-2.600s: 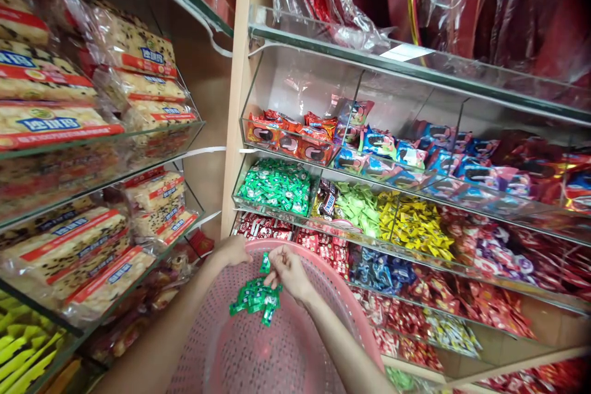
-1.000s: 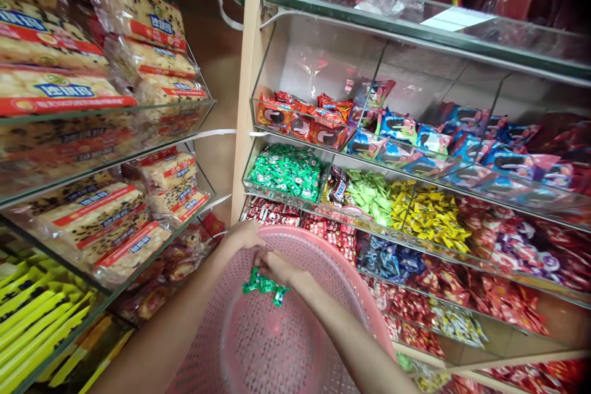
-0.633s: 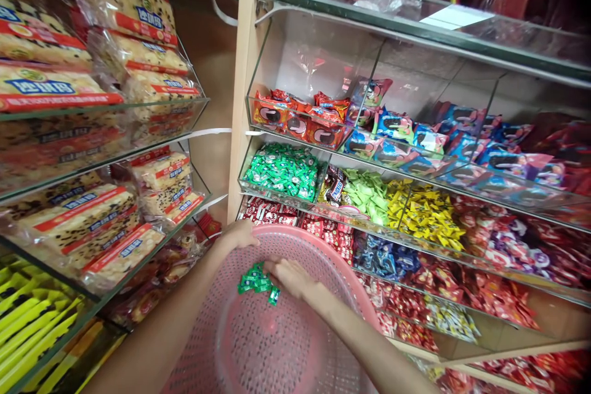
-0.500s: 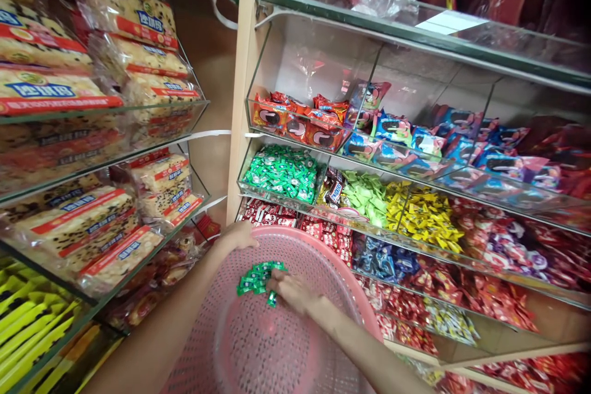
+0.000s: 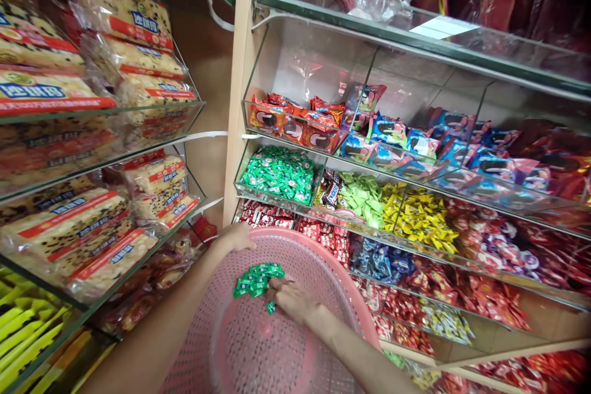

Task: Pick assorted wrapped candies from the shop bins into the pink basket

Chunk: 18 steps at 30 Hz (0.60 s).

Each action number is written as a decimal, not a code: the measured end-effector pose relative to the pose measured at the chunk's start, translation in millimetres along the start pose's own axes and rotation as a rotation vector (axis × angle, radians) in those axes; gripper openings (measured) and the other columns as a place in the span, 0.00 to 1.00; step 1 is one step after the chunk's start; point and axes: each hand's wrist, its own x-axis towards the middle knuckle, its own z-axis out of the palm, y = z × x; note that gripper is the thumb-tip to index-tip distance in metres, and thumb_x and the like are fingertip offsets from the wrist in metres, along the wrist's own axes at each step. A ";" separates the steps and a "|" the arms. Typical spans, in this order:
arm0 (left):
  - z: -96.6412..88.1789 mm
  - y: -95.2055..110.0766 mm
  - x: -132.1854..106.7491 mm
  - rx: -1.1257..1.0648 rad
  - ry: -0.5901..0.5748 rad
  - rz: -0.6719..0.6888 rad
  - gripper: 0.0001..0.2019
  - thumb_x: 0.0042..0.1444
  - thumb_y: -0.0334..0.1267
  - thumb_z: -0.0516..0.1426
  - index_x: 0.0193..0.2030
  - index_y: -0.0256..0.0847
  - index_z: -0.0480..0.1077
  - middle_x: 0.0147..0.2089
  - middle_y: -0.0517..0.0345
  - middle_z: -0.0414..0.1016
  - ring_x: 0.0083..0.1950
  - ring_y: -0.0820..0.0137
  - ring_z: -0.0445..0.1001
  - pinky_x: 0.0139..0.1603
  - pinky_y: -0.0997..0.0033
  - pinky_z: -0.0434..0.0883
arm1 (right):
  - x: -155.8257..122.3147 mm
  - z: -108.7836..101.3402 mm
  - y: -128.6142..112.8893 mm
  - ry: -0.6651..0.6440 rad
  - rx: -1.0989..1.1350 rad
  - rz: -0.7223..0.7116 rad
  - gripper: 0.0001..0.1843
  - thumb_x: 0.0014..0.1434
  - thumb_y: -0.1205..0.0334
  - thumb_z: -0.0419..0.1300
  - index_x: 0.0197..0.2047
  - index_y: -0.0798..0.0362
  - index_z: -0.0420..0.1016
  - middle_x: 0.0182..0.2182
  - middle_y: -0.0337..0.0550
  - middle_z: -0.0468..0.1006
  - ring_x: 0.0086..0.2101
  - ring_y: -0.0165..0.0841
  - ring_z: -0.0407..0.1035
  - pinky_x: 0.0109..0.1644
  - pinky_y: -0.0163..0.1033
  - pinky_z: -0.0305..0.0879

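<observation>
1. Head view: the left hand (image 5: 233, 239) is clenching its fingers over the rim of a pink plastic basket (image 5: 295, 240), apparently steadying it.
2. The right hand (image 5: 292, 299) is resting open, beside a loose green-wrapped candy (image 5: 271, 307) and a small candy pile (image 5: 257, 279) inside the basket.
3. A Snickers wrapper (image 5: 330, 188) is showing its label in a shelf bin.

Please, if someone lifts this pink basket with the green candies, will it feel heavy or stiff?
The pink plastic basket is probably light for its size, since its thin wall is full of holes. Its rim may flex slightly under the left hand. The loose green candies inside will likely slide if it tilts.
</observation>
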 end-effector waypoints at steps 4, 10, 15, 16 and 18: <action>-1.4 0.3 -0.3 -0.012 -0.016 -0.005 0.20 0.37 0.50 0.58 0.36 0.41 0.72 0.39 0.51 0.77 0.38 0.64 0.74 0.28 0.73 0.63 | -3.1 3.8 2.5 -0.002 0.054 -0.006 0.08 0.53 0.63 0.56 0.38 0.51 0.69 0.39 0.41 0.69 0.33 0.30 0.65 0.34 0.33 0.59; -0.2 2.1 2.3 0.008 -0.013 0.007 0.20 0.37 0.51 0.58 0.35 0.41 0.72 0.39 0.51 0.77 0.37 0.64 0.74 0.27 0.73 0.62 | -7.4 13.7 8.2 0.006 0.188 0.021 0.15 0.49 0.57 0.61 0.41 0.50 0.70 0.41 0.41 0.69 0.39 0.33 0.65 0.40 0.34 0.61; 1.6 2.3 4.4 0.017 -0.018 0.014 0.21 0.37 0.51 0.57 0.37 0.41 0.72 0.38 0.51 0.77 0.37 0.64 0.74 0.27 0.74 0.62 | -8.0 13.4 6.4 -0.020 0.189 0.044 0.16 0.49 0.56 0.61 0.41 0.51 0.70 0.40 0.42 0.70 0.41 0.34 0.64 0.42 0.35 0.62; 1.9 2.0 4.8 0.012 -0.021 0.016 0.21 0.37 0.51 0.57 0.37 0.41 0.72 0.38 0.51 0.77 0.37 0.64 0.74 0.27 0.74 0.62 | -8.1 12.0 5.3 -0.019 0.184 0.045 0.15 0.49 0.57 0.61 0.41 0.52 0.70 0.40 0.42 0.70 0.40 0.34 0.64 0.42 0.35 0.62; 2.6 1.3 6.1 0.004 -0.022 0.020 0.21 0.37 0.51 0.57 0.37 0.41 0.72 0.38 0.52 0.77 0.37 0.64 0.74 0.27 0.74 0.62 | -8.1 9.4 2.9 -0.012 0.166 0.048 0.14 0.50 0.58 0.59 0.40 0.52 0.70 0.40 0.42 0.70 0.39 0.33 0.65 0.40 0.35 0.61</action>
